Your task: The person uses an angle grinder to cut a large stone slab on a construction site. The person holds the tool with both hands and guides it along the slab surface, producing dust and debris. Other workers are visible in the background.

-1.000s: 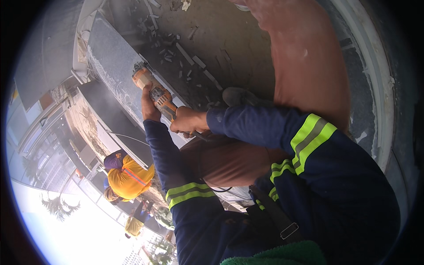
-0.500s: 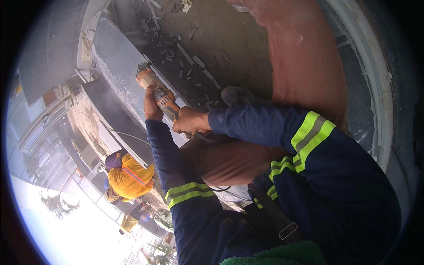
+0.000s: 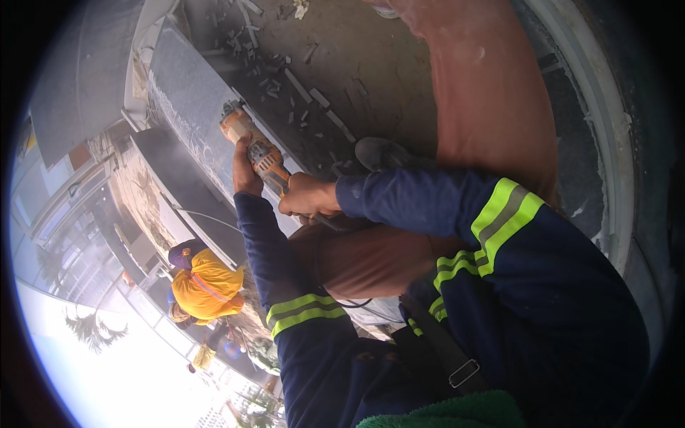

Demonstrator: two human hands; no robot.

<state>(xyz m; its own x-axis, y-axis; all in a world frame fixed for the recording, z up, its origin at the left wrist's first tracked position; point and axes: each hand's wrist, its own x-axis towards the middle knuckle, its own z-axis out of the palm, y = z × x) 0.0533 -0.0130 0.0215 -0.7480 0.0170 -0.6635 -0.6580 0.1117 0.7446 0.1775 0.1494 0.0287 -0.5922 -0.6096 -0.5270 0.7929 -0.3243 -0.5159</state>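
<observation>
An orange and grey angle grinder (image 3: 269, 162) lies along the edge of a long grey stone slab (image 3: 187, 80). Its head touches or nearly touches the slab's edge; the disc cannot be made out. My left hand (image 3: 247, 170) is closed round the grinder's body just behind the head. Wrapped about the rear handle is my right hand (image 3: 308, 194), with the dark cord end showing below it. Pale dust coats the slab near the tool.
Thin offcut strips and chips (image 3: 308, 89) litter the dusty floor (image 3: 371, 64) beyond the slab. My legs (image 3: 492, 93) straddle the work. At left, a co-worker in a yellow top (image 3: 207, 285) bends beside another dark slab (image 3: 175, 167); a thin cable (image 3: 207, 214) runs there.
My hands and the grinder stay almost in place. The co-worker in yellow has shifted slightly to the left.
</observation>
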